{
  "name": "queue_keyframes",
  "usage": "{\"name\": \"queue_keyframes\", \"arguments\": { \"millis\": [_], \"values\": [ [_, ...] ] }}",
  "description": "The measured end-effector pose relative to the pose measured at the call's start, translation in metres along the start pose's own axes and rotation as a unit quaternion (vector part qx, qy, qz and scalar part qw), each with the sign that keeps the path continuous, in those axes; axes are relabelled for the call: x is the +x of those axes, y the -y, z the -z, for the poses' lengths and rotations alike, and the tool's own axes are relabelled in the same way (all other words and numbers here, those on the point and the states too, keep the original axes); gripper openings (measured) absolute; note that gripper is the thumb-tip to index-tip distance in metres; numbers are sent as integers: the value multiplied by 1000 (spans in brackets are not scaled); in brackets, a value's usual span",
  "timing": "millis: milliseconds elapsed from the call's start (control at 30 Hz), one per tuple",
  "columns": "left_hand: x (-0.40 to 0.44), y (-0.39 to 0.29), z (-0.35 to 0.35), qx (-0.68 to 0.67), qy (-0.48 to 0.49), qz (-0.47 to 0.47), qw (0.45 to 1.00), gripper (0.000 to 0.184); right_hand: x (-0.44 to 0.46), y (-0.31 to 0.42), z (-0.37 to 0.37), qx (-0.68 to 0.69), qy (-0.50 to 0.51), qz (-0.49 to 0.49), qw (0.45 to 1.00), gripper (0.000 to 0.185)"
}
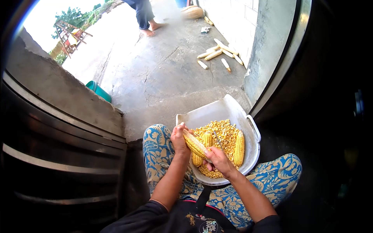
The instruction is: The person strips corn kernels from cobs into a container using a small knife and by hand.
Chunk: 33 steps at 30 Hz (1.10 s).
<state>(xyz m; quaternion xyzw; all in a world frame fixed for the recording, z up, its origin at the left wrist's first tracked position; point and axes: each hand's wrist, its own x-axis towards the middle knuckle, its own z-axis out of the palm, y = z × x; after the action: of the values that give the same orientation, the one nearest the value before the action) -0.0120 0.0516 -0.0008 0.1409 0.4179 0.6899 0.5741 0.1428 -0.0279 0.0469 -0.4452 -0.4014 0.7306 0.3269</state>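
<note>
A corn cob [195,144], partly stripped along its upper side, is held slantwise above a white tub. My left hand [179,139] is closed around its upper end. At the lower end my right hand [218,160] grips it too, thumb on the kernels. The white tub [251,155] sits between my knees, filled with loose yellow kernels [219,130]. A whole corn cob [239,149] lies on the kernels at the right, and other cobs are partly hidden beneath the held one. A thin dark tool [217,140] sticks up from the kernels; its kind is unclear.
Several bare cobs [220,51] lie on the concrete floor by the wall. A green bucket [99,91] stands outside the doorway at left. Another person's bare feet [149,30] are farther off, near a large tan gourd-like object [192,13]. A metal door [70,155] flanks my left.
</note>
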Motion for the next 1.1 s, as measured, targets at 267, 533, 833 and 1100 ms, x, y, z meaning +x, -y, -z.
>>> {"name": "queue_keyframes", "arguments": {
  "millis": [267,533,833,1100],
  "values": [
    [-1,2,-1,-12,-18,28,999,11,6,-7,-1,-149,-79,18,986,42],
    [0,5,2,21,-4,33,999,18,6,-7,-2,-134,-114,69,982,40],
    [-2,3,-4,49,21,-20,998,13,10,-21,-1,46,-143,-71,986,36],
    [-2,-2,-2,-7,-24,20,999,15,10,-10,0,89,-27,-23,995,33]
  ]
}}
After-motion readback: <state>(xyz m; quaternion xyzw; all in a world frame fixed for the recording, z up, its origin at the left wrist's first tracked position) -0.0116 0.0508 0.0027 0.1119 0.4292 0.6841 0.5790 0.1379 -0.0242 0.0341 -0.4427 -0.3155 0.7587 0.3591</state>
